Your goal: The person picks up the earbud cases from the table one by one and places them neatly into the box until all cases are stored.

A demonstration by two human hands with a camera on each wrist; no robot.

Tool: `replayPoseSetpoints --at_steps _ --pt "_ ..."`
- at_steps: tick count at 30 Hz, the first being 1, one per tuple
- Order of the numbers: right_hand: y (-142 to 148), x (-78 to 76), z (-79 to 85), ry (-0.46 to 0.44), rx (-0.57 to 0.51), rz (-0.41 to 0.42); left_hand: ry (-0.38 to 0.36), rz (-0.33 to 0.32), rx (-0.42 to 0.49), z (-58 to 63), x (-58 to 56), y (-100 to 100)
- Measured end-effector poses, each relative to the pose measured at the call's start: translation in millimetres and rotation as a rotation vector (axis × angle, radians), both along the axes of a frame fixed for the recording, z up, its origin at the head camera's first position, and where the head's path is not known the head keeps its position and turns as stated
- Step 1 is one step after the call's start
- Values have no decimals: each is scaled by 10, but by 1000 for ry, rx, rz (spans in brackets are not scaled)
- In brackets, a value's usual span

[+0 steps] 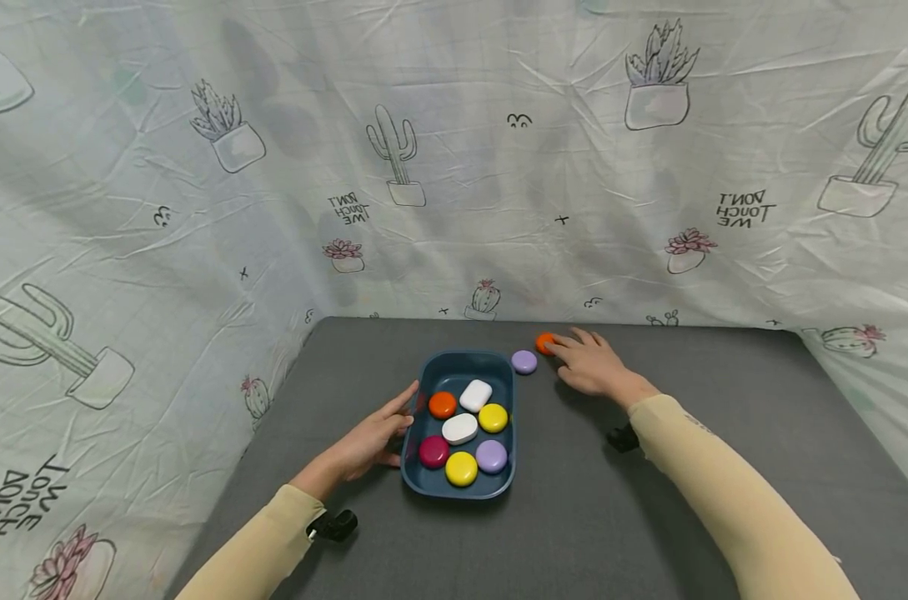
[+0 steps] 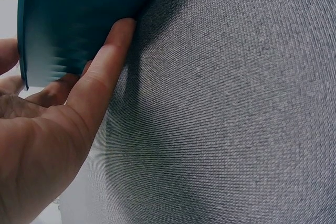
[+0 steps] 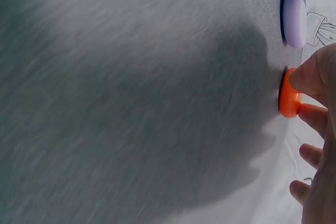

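Note:
My left hand (image 1: 365,443) lies against the left wall of a dark blue rectangular tray (image 1: 406,450), its fingers spread along the outside. The left wrist view shows an extended finger (image 2: 102,74) touching the tray's lower side at the grey surface. At the back, my right hand (image 1: 592,365) pinches a smooth orange disc (image 3: 289,95) between thumb and forefinger, the other fingers apart from it. Close beside that disc a smooth lilac disc (image 1: 524,362) lies on the surface, just outside the tray's back right corner.
Inside the tray are an orange disc (image 1: 442,405), a white rounded block (image 1: 475,396), a white oval (image 1: 459,429), two yellow discs, a crimson disc (image 1: 434,452) and a lilac disc (image 1: 491,456). Cactus-printed cloth (image 1: 454,242) hangs behind the grey table (image 1: 574,533).

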State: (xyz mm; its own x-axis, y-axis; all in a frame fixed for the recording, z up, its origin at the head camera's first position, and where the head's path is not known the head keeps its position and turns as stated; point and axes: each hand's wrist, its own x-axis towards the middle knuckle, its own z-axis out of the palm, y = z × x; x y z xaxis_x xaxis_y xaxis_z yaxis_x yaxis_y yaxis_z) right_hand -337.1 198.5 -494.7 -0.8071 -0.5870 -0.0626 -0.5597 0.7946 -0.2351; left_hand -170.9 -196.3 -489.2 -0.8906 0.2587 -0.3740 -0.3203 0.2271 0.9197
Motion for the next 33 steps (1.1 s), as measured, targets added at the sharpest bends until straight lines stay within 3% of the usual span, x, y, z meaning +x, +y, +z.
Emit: replayPoseSetpoints --at_steps 18,26,33 --pt "627 543 24 142 -15 119 -10 10 -19 24 -9 25" --pt "737 783 27 200 -4 134 -17 7 -20 36 -8 23" --pt "761 923 87 184 -13 125 -16 16 -18 51 -10 23"
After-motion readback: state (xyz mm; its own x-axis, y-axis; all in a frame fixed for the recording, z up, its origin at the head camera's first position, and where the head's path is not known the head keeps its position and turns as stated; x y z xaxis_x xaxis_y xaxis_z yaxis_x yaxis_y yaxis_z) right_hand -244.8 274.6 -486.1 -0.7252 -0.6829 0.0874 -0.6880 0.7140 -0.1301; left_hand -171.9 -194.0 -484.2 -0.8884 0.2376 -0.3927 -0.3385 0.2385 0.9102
